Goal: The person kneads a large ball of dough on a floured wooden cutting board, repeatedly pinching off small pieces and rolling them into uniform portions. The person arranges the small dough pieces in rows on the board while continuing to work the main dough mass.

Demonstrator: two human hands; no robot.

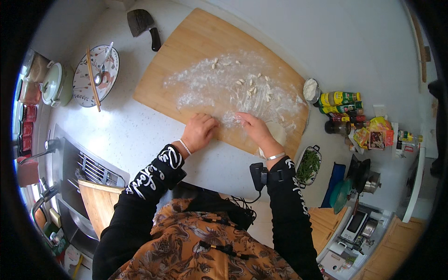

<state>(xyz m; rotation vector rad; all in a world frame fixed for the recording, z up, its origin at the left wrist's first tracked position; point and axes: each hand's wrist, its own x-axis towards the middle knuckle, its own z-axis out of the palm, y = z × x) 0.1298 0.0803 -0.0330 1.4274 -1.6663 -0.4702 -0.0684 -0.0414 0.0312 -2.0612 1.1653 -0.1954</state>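
Observation:
Near the front edge of a wooden board, my left hand rests with curled fingers, and whatever is beneath them is hidden. To its right, my right hand is over the board with thumb and fingertips drawn together. Whether a bit of dough lies between them is too small to tell. A pale lump of dough sits beside my right hand, partly covered by it. Beyond my hands, several small shaped dough pieces are scattered over a patch of white flour.
A cleaver lies left of the board. Chopsticks and a spoon rest on a patterned bowl. At right stand a flour bowl, bottles and a dish of greens. A sink is at left.

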